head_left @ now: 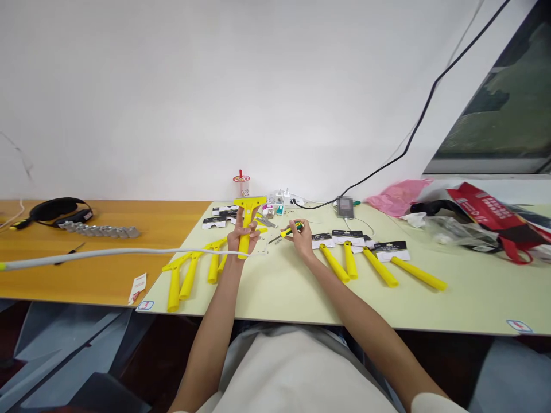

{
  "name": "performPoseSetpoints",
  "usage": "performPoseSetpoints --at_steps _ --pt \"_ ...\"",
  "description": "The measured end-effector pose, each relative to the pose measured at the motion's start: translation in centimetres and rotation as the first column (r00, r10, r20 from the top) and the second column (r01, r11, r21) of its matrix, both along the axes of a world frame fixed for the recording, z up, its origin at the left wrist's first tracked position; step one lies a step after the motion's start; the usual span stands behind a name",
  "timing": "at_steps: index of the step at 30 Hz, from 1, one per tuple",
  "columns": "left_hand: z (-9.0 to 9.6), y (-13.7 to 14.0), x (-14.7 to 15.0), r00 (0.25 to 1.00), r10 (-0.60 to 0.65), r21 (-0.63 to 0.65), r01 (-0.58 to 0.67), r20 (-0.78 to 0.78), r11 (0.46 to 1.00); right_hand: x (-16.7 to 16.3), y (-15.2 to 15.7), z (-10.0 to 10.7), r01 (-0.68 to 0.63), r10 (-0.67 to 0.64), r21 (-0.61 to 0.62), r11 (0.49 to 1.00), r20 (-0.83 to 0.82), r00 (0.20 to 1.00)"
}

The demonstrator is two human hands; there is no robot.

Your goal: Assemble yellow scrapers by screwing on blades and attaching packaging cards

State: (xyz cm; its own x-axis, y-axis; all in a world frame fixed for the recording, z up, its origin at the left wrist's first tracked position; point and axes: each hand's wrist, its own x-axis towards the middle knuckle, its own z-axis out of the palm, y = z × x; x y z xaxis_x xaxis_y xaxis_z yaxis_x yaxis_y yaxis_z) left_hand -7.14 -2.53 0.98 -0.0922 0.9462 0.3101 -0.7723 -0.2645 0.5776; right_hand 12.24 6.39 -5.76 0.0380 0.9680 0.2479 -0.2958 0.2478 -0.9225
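My left hand [235,240] is closed around the handle of a yellow scraper [247,218], held upright with its wide head at the top. In my right hand [303,240] is a screwdriver [286,232] with a green and yellow handle; its shaft points left and down toward the table, apart from the scraper. Several yellow scrapers without cards [189,276] lie left of my left forearm. To the right of my right hand lie several yellow scrapers [380,267] with black-and-white cards over their heads. Small metal parts [278,241] are scattered between my hands, too small to name.
Black-and-white cards [214,221], a lidded cup [241,186] and small boxes [275,210] stand or lie toward the wall. A grey device [345,207] is on a cable. Bags [486,215] crowd the right. A white cable [129,252] crosses in front from the left.
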Motion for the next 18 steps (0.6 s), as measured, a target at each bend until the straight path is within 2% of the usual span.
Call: performPoseSetpoints --at_steps 6,10,18 --pt "-0.2 -0.4 0.6 0.998 -0.047 0.006 0.046 0.035 0.999 -0.1 0.1 -1.4 0.003 -0.003 -0.01 1.0 0.028 1.0" --pt "-0.3 -0.2 1.0 0.999 -0.037 -0.025 0.037 0.016 0.999 0.3 0.4 -1.4 0.02 -0.02 0.003 1.0 0.042 0.999" --pt "-0.5 -0.4 1.5 0.997 -0.077 0.011 0.077 0.03 0.997 0.9 0.7 -1.5 0.028 -0.029 0.021 0.999 0.046 0.999"
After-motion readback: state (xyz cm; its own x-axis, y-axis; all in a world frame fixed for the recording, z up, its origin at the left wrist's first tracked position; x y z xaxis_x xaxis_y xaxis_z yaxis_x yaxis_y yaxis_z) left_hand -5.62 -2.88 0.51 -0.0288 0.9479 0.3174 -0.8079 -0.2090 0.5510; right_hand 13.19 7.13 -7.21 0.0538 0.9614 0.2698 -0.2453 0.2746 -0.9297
